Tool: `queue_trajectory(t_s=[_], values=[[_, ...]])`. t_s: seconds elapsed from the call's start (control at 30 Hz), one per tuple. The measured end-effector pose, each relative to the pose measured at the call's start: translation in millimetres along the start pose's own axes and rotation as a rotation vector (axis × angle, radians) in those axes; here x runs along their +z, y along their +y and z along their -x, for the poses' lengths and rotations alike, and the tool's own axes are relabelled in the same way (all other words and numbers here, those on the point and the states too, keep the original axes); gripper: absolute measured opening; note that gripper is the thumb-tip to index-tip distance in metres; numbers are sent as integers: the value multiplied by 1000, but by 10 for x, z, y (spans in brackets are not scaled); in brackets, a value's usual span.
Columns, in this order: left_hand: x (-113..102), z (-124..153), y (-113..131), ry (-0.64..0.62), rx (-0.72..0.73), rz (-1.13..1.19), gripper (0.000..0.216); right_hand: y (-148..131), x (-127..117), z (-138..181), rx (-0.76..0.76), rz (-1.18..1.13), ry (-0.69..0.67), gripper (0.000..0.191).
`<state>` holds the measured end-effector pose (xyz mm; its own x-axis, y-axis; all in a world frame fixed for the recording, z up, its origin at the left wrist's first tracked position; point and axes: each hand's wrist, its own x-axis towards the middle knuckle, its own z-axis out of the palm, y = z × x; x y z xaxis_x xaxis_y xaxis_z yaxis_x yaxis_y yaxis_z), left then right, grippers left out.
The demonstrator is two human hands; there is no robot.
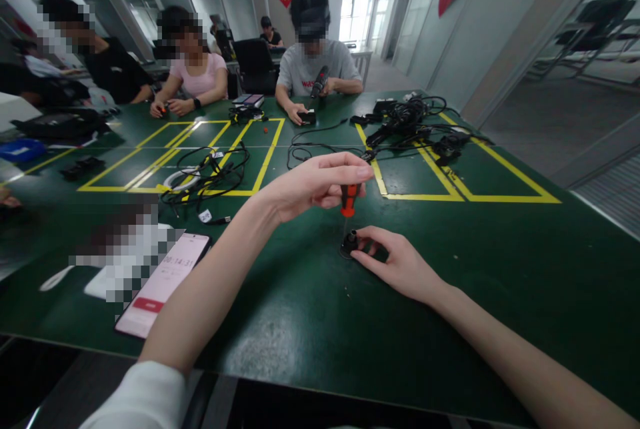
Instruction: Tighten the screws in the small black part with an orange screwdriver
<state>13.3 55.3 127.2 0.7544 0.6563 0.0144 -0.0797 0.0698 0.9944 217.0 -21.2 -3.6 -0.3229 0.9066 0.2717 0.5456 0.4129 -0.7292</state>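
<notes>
My left hand (325,182) is closed around the top of an orange and black screwdriver (349,202), which stands upright with its shaft pointing down. The screwdriver's tip meets a small round black part (349,245) on the green table; the exact contact point is too small to make out. Thumb and fingers of my right hand (393,259) pinch that black part from its right side and hold it against the tabletop. What the part belongs to does not show.
A phone with a timer (173,275) lies by my left forearm. Black cables (225,172) lie ahead to the left, and a bigger cable heap (410,122) sits at the far right. Yellow tape (425,199) marks the green table (500,269). Several people sit opposite.
</notes>
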Motion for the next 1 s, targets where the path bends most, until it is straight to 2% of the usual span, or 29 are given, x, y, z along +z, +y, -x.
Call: queue_trajectory(t_s=[0.13, 0.23, 0.37, 0.53, 0.77, 1.0], values=[[-11, -5, 5, 25, -30, -17, 44, 4, 6, 5, -5, -7, 2, 20], [-40, -21, 5, -15, -73, 18, 50, 7, 9, 8, -3, -12, 6, 20], [-77, -35, -19, -81, -41, 56, 36, 9, 13, 10, 0, -17, 7, 21], [-68, -30, -33, -67, -48, 49, 32, -4, 9, 6, -1, -16, 9, 20], [-50, -14, -29, -9, -26, 23, 37, 1, 12, 9, -2, -18, 13, 21], [-28, -18, 6, -24, -49, 63, 47, -14, 1, 5, 3, -19, 0, 21]])
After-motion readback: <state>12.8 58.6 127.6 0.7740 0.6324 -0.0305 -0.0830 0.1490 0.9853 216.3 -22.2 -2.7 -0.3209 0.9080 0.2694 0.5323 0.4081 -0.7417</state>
